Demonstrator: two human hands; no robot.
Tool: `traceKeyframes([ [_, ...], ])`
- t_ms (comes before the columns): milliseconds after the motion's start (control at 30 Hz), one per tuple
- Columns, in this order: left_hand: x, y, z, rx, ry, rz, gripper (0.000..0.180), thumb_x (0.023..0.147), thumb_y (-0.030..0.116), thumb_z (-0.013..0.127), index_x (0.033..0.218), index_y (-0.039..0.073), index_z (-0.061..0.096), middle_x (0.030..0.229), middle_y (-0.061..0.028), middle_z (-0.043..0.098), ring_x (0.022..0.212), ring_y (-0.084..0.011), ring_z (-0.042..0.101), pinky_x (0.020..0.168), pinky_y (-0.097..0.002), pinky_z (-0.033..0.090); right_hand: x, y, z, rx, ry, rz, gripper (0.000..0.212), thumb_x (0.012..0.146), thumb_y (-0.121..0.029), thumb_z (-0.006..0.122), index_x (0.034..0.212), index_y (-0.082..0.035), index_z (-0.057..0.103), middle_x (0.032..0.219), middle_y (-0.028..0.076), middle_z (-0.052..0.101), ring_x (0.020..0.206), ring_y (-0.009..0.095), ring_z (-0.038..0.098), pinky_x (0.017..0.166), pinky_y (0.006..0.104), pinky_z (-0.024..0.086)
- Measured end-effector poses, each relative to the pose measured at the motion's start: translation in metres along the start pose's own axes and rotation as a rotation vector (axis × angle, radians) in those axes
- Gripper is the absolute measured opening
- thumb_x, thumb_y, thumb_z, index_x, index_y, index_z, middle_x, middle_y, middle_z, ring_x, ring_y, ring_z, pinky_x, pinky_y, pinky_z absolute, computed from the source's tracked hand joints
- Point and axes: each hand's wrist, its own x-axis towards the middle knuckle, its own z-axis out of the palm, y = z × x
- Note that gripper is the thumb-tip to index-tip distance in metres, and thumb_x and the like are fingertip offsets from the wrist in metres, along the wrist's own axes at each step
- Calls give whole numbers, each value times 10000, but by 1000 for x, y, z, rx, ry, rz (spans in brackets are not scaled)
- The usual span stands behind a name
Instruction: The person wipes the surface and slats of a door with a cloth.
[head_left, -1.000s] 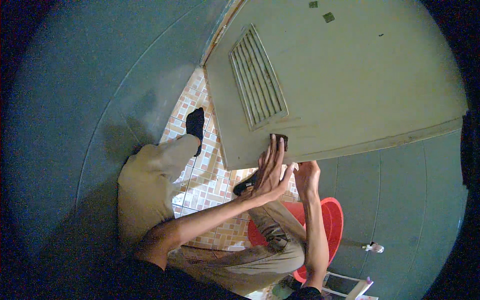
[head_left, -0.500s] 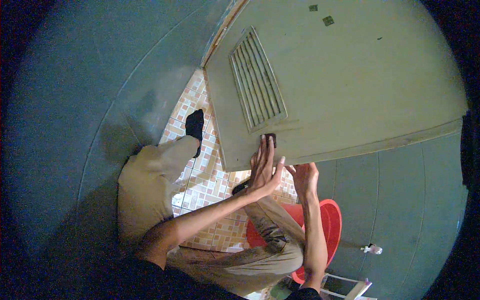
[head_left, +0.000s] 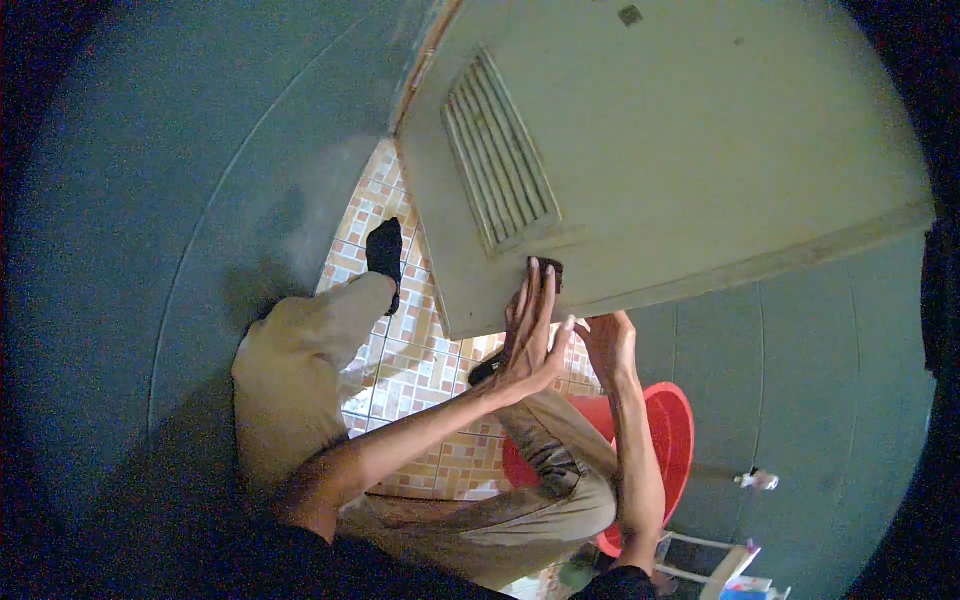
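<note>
A pale door (head_left: 700,150) with a slatted vent (head_left: 500,150) stands before me at a slant. My left hand (head_left: 533,335) reaches up to it, its fingers stretched flat over a small dark brown block (head_left: 552,273) pressed against the door face below the vent. What the block is, I cannot tell. Its thumb points toward the door's near edge. Just right of it, my right hand (head_left: 610,345) is closed at that edge, with its fingers curled and partly hidden.
Below my right forearm stands a red plastic tub (head_left: 680,440). A white rack (head_left: 690,560) is at the lower right, near a tap (head_left: 757,480) on the grey-green wall (head_left: 810,390). My legs are spread over the tiled floor (head_left: 400,390), with a dark-covered foot (head_left: 384,245) near the door.
The dark block and left fingers have slid slightly right along the door, away from the vent. My right hand stays at the door edge. The view has shifted a little.
</note>
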Motion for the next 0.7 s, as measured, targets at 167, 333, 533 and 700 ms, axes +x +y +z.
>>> traceKeyframes([
  [167, 4, -25, 11, -79, 25, -259, 719, 1096, 390, 356, 1631, -15, 96, 1678, -317, 70, 1562, -453, 113, 1241, -563, 125, 7, -2, 5, 9, -38, -8, 482, 1040, -400, 453, 1350, -50, 568, 1421, 109, 587, 1342, 291, 533, 1106, 525, 433],
  [333, 1, -16, 10, -69, -32, -246, 726, 1096, 383, 363, 1630, -15, 75, 1674, -328, 65, 1561, -463, 96, 1246, -562, 108, -3, -19, 17, -97, 75, -63, 535, 1087, -445, 356, 1484, -93, 426, 1473, 113, 537, 1355, 272, 506, 1122, 494, 379],
  [533, 8, -8, 10, -97, -31, -202, 731, 1091, 355, 389, 1629, -20, 66, 1673, -334, 33, 1565, -463, 66, 1251, -562, 94, 0, -27, 16, -63, -9, -43, 602, 1104, -476, 283, 1536, -64, 364, 1537, 161, 466, 1394, 329, 468, 1155, 536, 334],
  [700, 10, 2, 7, -56, -37, -114, 739, 1087, 325, 413, 1631, -14, 46, 1678, -326, -3, 1566, -463, 55, 1248, -567, 100, -4, -26, 27, -99, 24, -75, 631, 1075, -519, 306, 1511, -80, 429, 1527, 126, 507, 1384, 307, 486, 1155, 539, 314],
])
